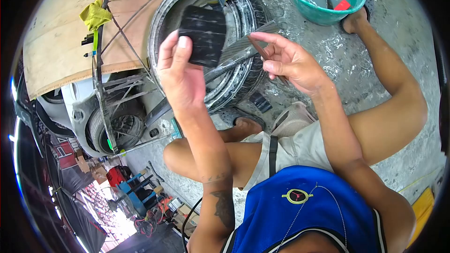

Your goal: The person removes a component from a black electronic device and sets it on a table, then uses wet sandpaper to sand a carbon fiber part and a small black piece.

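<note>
My left hand (180,72) is closed on a dark rectangular piece (203,35) with whitish streaks, perhaps a sanding pad, held up over the tyre. My right hand (295,63) pinches a thin brown piece (258,48), seen nearly edge-on, which could be folded sandpaper. The two pieces are apart. Beneath both hands, a long dark strip with a carbon-fibre weave (234,51) rests across a wheel with its tyre (255,72) lying flat. Whitish smears cover the tyre and rim.
A green tub (323,16) of cloudy water holds a red piece and a brown piece. Near my foot lies a small black block (260,102). At left are a metal frame (99,70) with a yellow cloth (95,15), a car wheel (117,129), and a fan (115,194).
</note>
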`<move>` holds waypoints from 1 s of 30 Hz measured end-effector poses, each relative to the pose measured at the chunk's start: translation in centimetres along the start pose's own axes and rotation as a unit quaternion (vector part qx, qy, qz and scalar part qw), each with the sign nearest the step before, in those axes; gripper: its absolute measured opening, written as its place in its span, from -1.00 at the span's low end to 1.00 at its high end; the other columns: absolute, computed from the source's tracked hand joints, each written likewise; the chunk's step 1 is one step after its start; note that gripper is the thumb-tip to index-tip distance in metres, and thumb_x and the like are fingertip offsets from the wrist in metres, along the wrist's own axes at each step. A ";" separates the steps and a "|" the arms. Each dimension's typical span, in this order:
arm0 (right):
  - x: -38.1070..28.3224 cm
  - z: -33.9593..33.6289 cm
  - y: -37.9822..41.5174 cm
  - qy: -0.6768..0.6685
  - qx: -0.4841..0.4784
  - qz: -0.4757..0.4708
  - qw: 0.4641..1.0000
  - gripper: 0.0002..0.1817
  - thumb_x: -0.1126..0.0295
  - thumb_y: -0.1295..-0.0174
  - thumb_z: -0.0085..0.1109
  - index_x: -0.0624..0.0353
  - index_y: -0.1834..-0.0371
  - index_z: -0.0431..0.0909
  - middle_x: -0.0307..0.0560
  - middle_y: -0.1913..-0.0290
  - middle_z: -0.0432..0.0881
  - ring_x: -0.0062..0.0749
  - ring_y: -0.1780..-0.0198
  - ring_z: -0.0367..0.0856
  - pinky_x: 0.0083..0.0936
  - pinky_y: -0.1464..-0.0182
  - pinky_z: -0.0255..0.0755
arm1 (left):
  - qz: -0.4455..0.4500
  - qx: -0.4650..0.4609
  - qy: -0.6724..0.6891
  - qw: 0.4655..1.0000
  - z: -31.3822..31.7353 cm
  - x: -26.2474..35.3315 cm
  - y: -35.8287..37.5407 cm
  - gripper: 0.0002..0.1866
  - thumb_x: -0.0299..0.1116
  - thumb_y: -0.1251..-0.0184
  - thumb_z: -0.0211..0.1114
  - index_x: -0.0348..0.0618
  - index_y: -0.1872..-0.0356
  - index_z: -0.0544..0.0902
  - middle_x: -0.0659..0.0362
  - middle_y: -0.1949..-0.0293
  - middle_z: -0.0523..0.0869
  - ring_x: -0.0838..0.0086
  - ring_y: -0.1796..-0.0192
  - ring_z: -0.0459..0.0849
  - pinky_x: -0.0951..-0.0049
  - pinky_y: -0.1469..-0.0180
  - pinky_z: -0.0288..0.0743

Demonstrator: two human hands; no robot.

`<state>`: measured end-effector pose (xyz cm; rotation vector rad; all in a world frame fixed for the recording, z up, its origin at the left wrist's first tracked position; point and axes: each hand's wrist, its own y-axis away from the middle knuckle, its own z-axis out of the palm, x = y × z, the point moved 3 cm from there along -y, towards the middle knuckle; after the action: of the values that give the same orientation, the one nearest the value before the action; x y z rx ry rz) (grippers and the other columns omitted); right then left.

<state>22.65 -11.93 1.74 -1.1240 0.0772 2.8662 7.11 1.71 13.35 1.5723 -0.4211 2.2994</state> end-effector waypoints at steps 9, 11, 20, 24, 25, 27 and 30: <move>2.3 1.9 -0.1 -0.318 -0.057 0.036 0.946 -0.50 0.37 -0.47 0.24 0.25 -0.41 0.39 -0.17 0.01 0.64 -0.54 0.12 0.67 -0.66 0.13 0.59 | -0.069 -0.074 -0.077 0.992 1.6 -2.0 0.9 -0.64 -0.62 -0.32 0.40 -0.39 -0.14 0.66 0.06 0.04 0.79 0.51 0.07 0.74 0.52 -0.08 0.58; 2.3 1.8 -0.1 -0.309 -0.051 0.038 0.949 -0.55 0.37 -0.47 0.24 0.24 -0.36 0.42 -0.17 0.02 0.64 -0.53 0.11 0.67 -0.68 0.17 0.58 | -0.068 -0.069 -0.126 0.987 1.5 -2.1 1.1 -0.63 -0.62 -0.31 0.40 -0.39 -0.14 0.67 0.09 0.07 0.79 0.57 0.10 0.71 0.56 -0.04 0.56; 2.5 2.3 0.1 -0.346 -0.029 0.086 0.934 -0.72 0.34 -0.51 0.20 0.16 -0.19 0.53 -0.23 0.04 0.65 -0.50 0.06 0.67 -0.70 0.32 0.46 | -0.067 -0.075 -0.222 0.970 2.0 -2.4 1.5 -0.65 -0.66 -0.29 0.40 -0.35 -0.11 0.73 0.23 0.16 0.73 0.64 0.14 0.66 0.62 0.01 0.54; 3.3 1.4 0.0 -0.368 -0.024 0.085 0.926 -0.80 0.33 -0.51 0.20 0.14 -0.09 0.59 -0.29 0.08 0.67 -0.47 0.04 0.68 -0.69 0.35 0.43 | -0.052 -0.120 -0.231 0.964 1.9 -2.8 1.5 -0.63 -0.67 -0.28 0.40 -0.37 -0.13 0.71 0.22 0.11 0.71 0.62 0.12 0.67 0.62 0.03 0.56; 3.4 1.4 0.0 -0.368 -0.024 0.085 0.926 -0.80 0.33 -0.51 0.20 0.14 -0.09 0.59 -0.29 0.08 0.67 -0.47 0.04 0.68 -0.69 0.35 0.43 | -0.052 -0.119 -0.232 0.964 2.3 -2.7 1.7 -0.63 -0.67 -0.28 0.40 -0.37 -0.13 0.71 0.22 0.11 0.71 0.62 0.12 0.67 0.62 0.03 0.56; 3.3 1.4 0.0 -0.368 -0.009 0.091 0.925 -0.83 0.35 -0.51 0.20 0.12 -0.05 0.62 -0.31 0.12 0.68 -0.47 0.04 0.68 -0.69 0.37 0.41 | -0.072 -0.086 -0.216 0.970 3.1 -2.5 2.1 -0.60 -0.68 -0.26 0.42 -0.35 -0.15 0.70 0.25 0.12 0.71 0.62 0.13 0.67 0.65 0.05 0.55; 2.7 1.8 0.1 -0.366 0.017 0.097 0.925 -0.84 0.35 -0.50 0.21 0.11 -0.04 0.63 -0.32 0.12 0.69 -0.52 0.06 0.67 -0.69 0.38 0.40 | -0.088 -0.098 -0.235 0.963 2.2 -3.0 1.9 -0.60 -0.67 -0.23 0.45 -0.30 -0.13 0.73 0.29 0.13 0.71 0.64 0.16 0.65 0.70 0.12 0.50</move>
<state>19.40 -11.81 1.21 0.0206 0.2043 3.2281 9.22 -1.23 11.17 1.9572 -0.5744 1.6853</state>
